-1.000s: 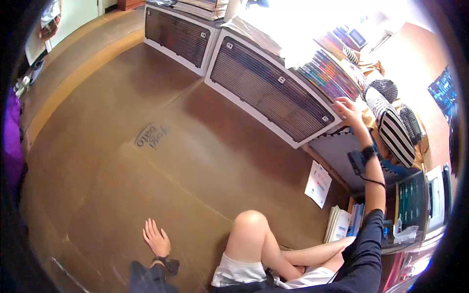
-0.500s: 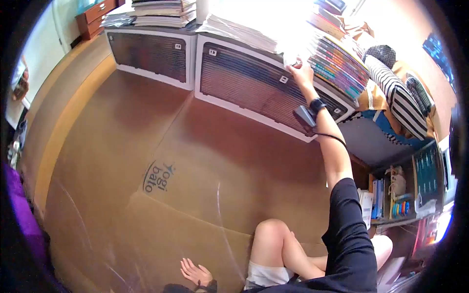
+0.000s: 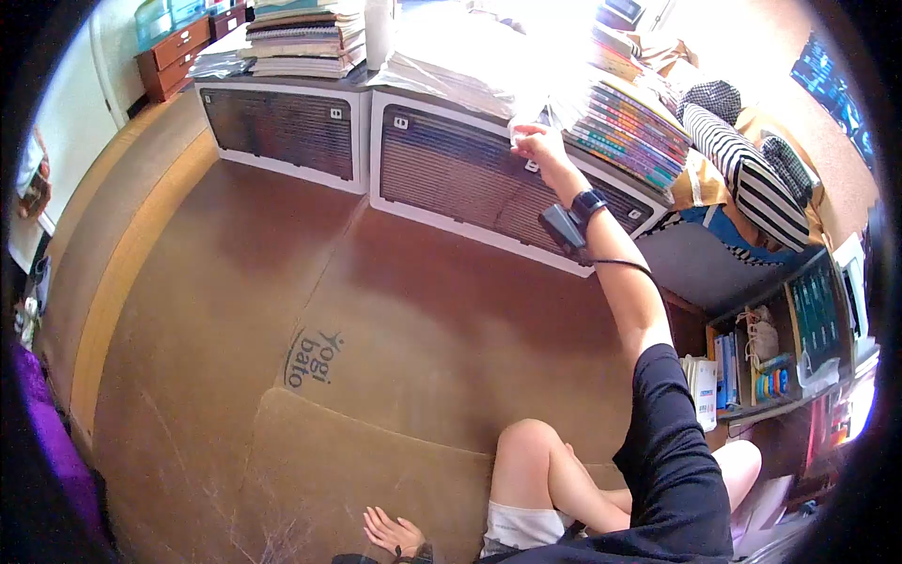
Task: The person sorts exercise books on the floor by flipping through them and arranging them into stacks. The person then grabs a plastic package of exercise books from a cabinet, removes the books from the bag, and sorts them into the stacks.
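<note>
Beside the books [image 3: 631, 130], a pale item [image 3: 520, 121], probably light, best edge-held, is reached by the right hand [image 3: 547, 157], fingers curled, grip unclear; the left hand [image 3: 395, 533] is spread flat.

Hands on my feed: two, the right hand [image 3: 541, 148] and the left hand [image 3: 396, 534].
Wristbands [image 3: 589, 203] [image 3: 422, 553]: I count two, one per wrist.
Knees [image 3: 528, 438] [image 3: 738, 462]: two.
Boxes with ribbed fronts [image 3: 282, 136] [image 3: 460, 174]: two.
Mat [image 3: 423, 320]: one, with one printed logo [image 3: 313, 359].
Striped cushion [image 3: 744, 177]: one.
Checked cushions [image 3: 711, 100] [image 3: 787, 169]: two.
Stack of notebooks [image 3: 307, 42]: I see one.
Bright books [image 3: 631, 130]: one row, spines too fine for me to number.
Coloured rings [image 3: 772, 383]: several, too small from here to count exactly.
</note>
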`<state>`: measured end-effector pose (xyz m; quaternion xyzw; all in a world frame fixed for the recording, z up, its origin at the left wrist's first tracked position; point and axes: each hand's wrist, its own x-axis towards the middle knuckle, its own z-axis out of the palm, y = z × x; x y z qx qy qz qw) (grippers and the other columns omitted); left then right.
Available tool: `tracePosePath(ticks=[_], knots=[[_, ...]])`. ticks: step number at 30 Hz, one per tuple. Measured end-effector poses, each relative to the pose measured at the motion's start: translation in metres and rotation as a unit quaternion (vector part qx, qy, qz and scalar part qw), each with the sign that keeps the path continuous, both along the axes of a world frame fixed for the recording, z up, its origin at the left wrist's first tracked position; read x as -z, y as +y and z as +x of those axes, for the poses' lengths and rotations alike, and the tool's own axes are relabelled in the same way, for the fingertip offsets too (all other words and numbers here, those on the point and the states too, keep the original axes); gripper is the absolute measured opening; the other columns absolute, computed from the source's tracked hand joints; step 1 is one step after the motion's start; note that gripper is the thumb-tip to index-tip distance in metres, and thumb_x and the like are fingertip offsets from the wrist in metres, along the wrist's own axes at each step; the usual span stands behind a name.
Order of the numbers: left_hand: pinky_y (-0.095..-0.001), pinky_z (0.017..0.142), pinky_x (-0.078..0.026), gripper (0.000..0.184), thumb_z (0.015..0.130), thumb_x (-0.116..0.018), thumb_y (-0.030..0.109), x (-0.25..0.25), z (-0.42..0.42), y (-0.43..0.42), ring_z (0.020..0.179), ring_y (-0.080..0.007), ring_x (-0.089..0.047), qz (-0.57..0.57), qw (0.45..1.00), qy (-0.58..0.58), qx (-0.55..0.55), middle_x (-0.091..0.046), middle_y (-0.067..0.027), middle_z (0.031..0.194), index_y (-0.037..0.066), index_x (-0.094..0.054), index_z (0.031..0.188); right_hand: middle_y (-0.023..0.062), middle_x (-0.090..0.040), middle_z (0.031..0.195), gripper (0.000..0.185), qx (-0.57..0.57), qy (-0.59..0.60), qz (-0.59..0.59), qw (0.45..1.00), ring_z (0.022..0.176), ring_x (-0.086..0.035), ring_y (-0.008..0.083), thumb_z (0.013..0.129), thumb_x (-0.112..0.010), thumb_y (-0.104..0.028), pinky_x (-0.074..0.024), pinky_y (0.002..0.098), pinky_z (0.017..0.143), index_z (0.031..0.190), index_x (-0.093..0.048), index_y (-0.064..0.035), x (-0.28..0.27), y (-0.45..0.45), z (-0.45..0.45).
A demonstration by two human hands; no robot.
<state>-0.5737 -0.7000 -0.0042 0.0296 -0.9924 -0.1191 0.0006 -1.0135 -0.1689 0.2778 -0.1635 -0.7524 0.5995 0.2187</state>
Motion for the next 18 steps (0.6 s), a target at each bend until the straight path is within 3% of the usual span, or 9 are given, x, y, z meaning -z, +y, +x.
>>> tracePosePath(ticks=[1, 4, 7, 12, 15, 17, 18], knots=[[-0.0498, 0.109, -0.020, 0.056, 0.077, -0.053, 0.017, -0.002, -0.001, -0.001, 0.133, -0.0302, -0.031, 0.005, 1.000, -0.003, -0.001, -0.040, -0.0167, 0.137, -0.001, -0.040, 0.129, 0.0090, -0.062, 0.087, 0.033, -0.006, -0.013, 0.008, 1.000, 0.072, -0.061, 0.0153, 0.078, -0.059, -0.001, -0.0491, 0.0258, 0.067, 0.111, -0.059, 0.0027, -0.005, -0.008, 0.008], [-0.0444, 0.111, -0.016, 0.052, 0.091, -0.040, 0.031, -0.016, -0.002, -0.001, 0.134, -0.0272, -0.031, -0.010, 0.999, 0.035, 0.010, -0.039, -0.0118, 0.142, 0.004, -0.040, 0.134, 0.0062, -0.062, 0.085, 0.031, -0.059, -0.011, 0.026, 0.998, 0.072, -0.059, 0.0129, 0.078, -0.059, -0.003, -0.0471, 0.0240, 0.068, 0.108, -0.061, 0.0007, -0.024, -0.050, 0.030], [-0.0446, 0.110, -0.016, 0.051, 0.091, -0.040, 0.031, -0.014, -0.003, 0.000, 0.134, -0.0273, -0.032, -0.010, 0.999, 0.045, 0.006, -0.039, -0.0120, 0.141, 0.004, -0.040, 0.134, 0.0034, -0.059, 0.084, 0.029, -0.138, -0.028, 0.045, 0.989, 0.073, -0.056, 0.0108, 0.079, -0.060, -0.005, -0.0461, 0.0235, 0.070, 0.107, -0.062, 0.0003, -0.027, -0.081, 0.053], [-0.0448, 0.110, -0.017, 0.051, 0.090, -0.040, 0.031, -0.003, 0.003, -0.002, 0.134, -0.0274, -0.032, -0.006, 0.999, 0.043, 0.001, -0.040, -0.0124, 0.141, 0.004, -0.041, 0.134, 0.0042, -0.059, 0.088, 0.034, -0.182, -0.005, -0.040, 0.982, 0.079, -0.058, 0.0120, 0.083, -0.060, -0.010, -0.0464, 0.0244, 0.075, 0.115, -0.055, 0.0005, -0.036, -0.099, 0.084], [-0.0450, 0.110, -0.017, 0.051, 0.090, -0.040, 0.031, 0.002, 0.007, -0.006, 0.134, -0.0275, -0.032, -0.004, 0.999, 0.040, -0.002, -0.040, -0.0126, 0.141, 0.004, -0.041, 0.134, 0.0098, -0.061, 0.095, 0.035, -0.112, 0.000, -0.081, 0.990, 0.091, -0.061, 0.0184, 0.084, -0.059, -0.015, -0.0457, 0.0305, 0.082, 0.114, -0.052, 0.0004, -0.040, -0.105, 0.087], [-0.0454, 0.110, -0.018, 0.051, 0.090, -0.040, 0.030, -0.002, 0.005, -0.005, 0.134, -0.0275, -0.032, 0.006, 1.000, 0.027, -0.008, -0.040, -0.0128, 0.140, 0.004, -0.041, 0.133, 0.0130, -0.058, 0.106, 0.051, -0.108, 0.007, -0.127, 0.986, 0.099, -0.059, 0.0220, 0.090, -0.052, -0.034, -0.0446, 0.0338, 0.085, 0.126, -0.036, -0.0028, -0.028, -0.083, 0.077], [-0.0457, 0.109, -0.018, 0.051, 0.089, -0.041, 0.030, -0.008, 0.004, -0.003, 0.133, -0.0275, -0.032, 0.016, 1.000, 0.020, -0.014, -0.041, -0.0130, 0.140, 0.003, -0.042, 0.133, 0.0149, -0.055, 0.112, 0.062, 0.034, -0.008, -0.166, 0.985, 0.105, -0.055, 0.0239, 0.088, -0.053, -0.044, -0.0444, 0.0400, 0.089, 0.131, -0.033, -0.0032, -0.025, -0.074, 0.063]])
